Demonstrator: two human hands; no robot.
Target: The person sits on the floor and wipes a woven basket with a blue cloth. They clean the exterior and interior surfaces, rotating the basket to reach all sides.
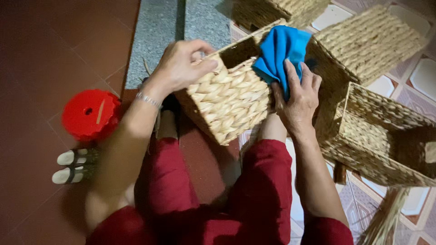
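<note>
Woven straw basket (229,97), box-shaped, pale tan, held tilted above the lap with its open mouth turned up and away. Left hand (184,63): closed over the near top rim at one corner, fingers curled across the edge, a thin metal bracelet (147,100) at the wrist. Right hand (297,97): fingers spread fairly wide, pressing a blue cloth (281,50) against the basket's upper edge and side; the cloth is bunched, draped partly over the rim and partly down the outer wall. Progress, as a judgement: the cloth sits on one top corner only, so the wiping looks to be under way, with most of the weave not yet covered; nothing shows which faces are already done. Contents: the held basket's inside is in shadow and nothing can be made out in it. Second basket (381,140), same weave, on the patterned tile floor (422,77) just right of the knees, lying open, appears empty. Third basket (372,41) behind it, turned so only its outer sides show; contents hidden. Fourth basket (272,9) at the top edge, partly cut off. Also present: red round plastic stool (91,113) at left, a pair of sandals (72,165) beside it, loose straw bundle (386,218) at lower right. Person seated, red trousers (263,190).
</note>
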